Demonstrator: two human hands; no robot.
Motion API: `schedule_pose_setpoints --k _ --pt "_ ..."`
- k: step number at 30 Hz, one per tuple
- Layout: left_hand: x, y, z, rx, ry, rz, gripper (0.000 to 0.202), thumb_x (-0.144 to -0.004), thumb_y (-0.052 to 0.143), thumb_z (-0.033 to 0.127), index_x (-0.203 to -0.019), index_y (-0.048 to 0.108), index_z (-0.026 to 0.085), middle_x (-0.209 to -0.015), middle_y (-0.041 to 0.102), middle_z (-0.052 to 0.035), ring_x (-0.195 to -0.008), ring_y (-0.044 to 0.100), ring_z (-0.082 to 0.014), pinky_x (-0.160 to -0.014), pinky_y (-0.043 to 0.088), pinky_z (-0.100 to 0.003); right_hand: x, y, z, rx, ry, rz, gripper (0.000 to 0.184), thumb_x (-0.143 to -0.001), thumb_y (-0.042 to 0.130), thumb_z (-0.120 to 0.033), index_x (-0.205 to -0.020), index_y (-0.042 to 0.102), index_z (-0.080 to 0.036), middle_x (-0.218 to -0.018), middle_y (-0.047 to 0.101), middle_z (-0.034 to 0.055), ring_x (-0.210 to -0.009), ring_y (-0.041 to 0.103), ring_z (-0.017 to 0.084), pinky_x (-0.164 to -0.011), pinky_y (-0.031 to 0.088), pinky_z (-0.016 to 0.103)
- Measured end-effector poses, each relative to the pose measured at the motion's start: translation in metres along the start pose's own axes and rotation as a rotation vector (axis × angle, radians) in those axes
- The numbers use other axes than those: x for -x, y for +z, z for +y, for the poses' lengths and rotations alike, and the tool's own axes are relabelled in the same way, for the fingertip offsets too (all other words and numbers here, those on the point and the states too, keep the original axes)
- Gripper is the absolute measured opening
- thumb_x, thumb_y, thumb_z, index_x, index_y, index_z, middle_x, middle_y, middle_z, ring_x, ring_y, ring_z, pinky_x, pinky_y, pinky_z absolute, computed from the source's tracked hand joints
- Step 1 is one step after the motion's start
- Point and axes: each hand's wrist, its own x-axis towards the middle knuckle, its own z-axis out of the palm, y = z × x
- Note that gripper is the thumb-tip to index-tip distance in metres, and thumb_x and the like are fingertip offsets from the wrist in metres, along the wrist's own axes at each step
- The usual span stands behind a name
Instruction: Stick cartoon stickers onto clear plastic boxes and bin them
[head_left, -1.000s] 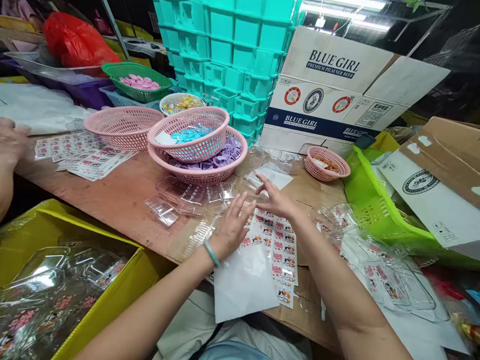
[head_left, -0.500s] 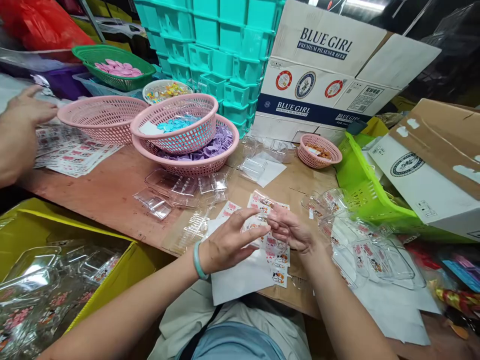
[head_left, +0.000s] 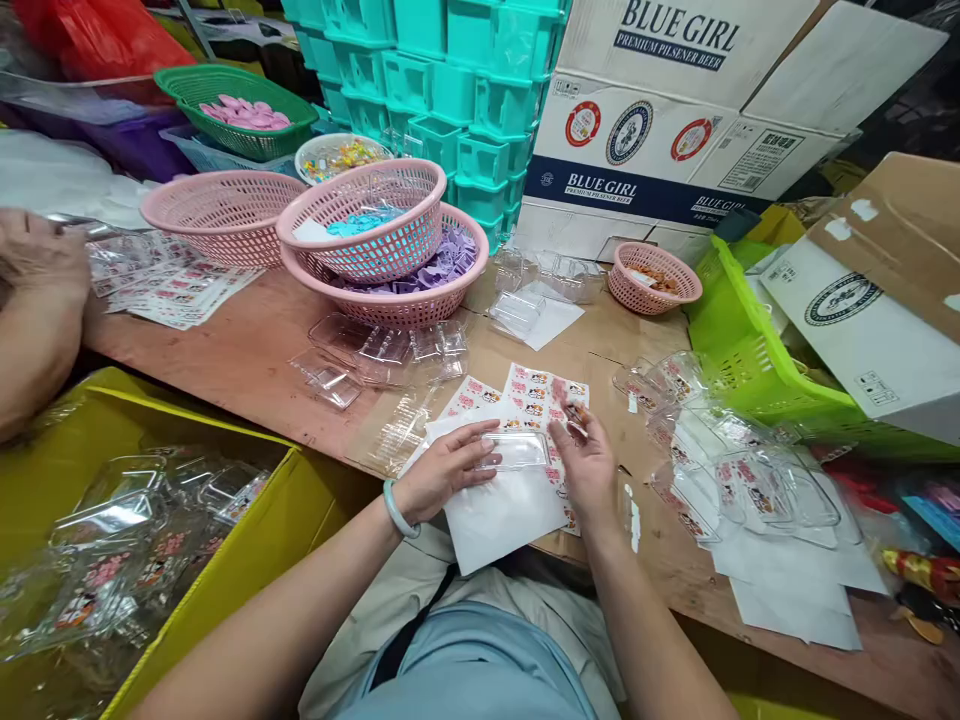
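Observation:
My left hand [head_left: 442,470] grips a small clear plastic box [head_left: 517,450] by its left end, holding it over a white backing sheet [head_left: 499,515] at the table's near edge. My right hand [head_left: 583,455] is beside the box's right end, its thumb and forefinger pinched on a small cat sticker [head_left: 576,412]. Sheets of pink cat stickers [head_left: 536,392] lie just beyond both hands. Empty clear boxes [head_left: 390,350] lie on the wooden table [head_left: 247,360] further back.
Stacked pink baskets [head_left: 375,250] hold blue and purple pieces. A lime green basket [head_left: 750,390] and finished stickered boxes [head_left: 735,470] are at right. A yellow bin [head_left: 187,540] of boxes sits lower left. Another person's hand [head_left: 37,270] is by more sticker sheets [head_left: 172,285]. Teal crates and cartons stand behind.
Both hands drew back toward me from the sticker sheets. The left hand has taken up a clear box and the right has pinched a sticker off the sheet.

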Motion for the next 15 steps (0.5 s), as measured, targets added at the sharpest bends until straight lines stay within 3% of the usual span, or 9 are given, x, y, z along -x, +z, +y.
schedule_pose_setpoints --k 3,6,11,15 --pt "0.001 0.001 -0.003 0.013 0.015 0.009 0.053 -0.078 0.072 0.040 -0.126 0.060 0.023 -0.129 0.057 -0.0102 -0.110 0.057 -0.0212 -0.096 0.042 -0.035 0.013 -0.007 -0.019 0.032 0.057 -0.016 0.026 -0.077 0.070 -0.044 -0.084 0.065 -0.020 -0.085 0.066 0.0022 -0.080 0.060 0.017 -0.077 0.047 0.030" --pt "0.001 0.003 -0.008 0.015 0.035 0.032 0.053 -0.078 0.071 0.044 -0.126 0.060 0.023 -0.128 0.058 -0.0106 -0.114 0.056 -0.0225 -0.098 0.041 -0.036 0.031 -0.008 -0.033 0.082 0.161 -0.116 0.031 -0.076 0.069 -0.047 -0.067 0.063 -0.018 -0.067 0.061 -0.0002 -0.065 0.054 0.014 -0.064 0.044 0.025" --pt "0.002 0.007 -0.012 0.011 0.045 0.063 0.054 -0.077 0.071 0.048 -0.123 0.063 0.022 -0.125 0.060 -0.0112 -0.117 0.054 -0.0238 -0.099 0.040 -0.037 0.045 -0.004 -0.034 0.155 0.214 -0.130 0.036 -0.077 0.068 -0.051 -0.063 0.060 -0.018 -0.062 0.055 -0.0014 -0.060 0.047 0.013 -0.056 0.038 0.023" --pt "0.002 0.008 -0.013 0.015 0.064 0.074 0.049 -0.078 0.070 0.046 -0.121 0.064 0.024 -0.126 0.059 -0.0086 -0.111 0.055 -0.0202 -0.094 0.042 -0.034 0.044 -0.001 -0.029 0.219 0.120 -0.180 0.029 -0.077 0.069 -0.048 -0.073 0.067 -0.019 -0.077 0.055 0.0013 -0.077 0.051 0.017 -0.071 0.042 0.027"
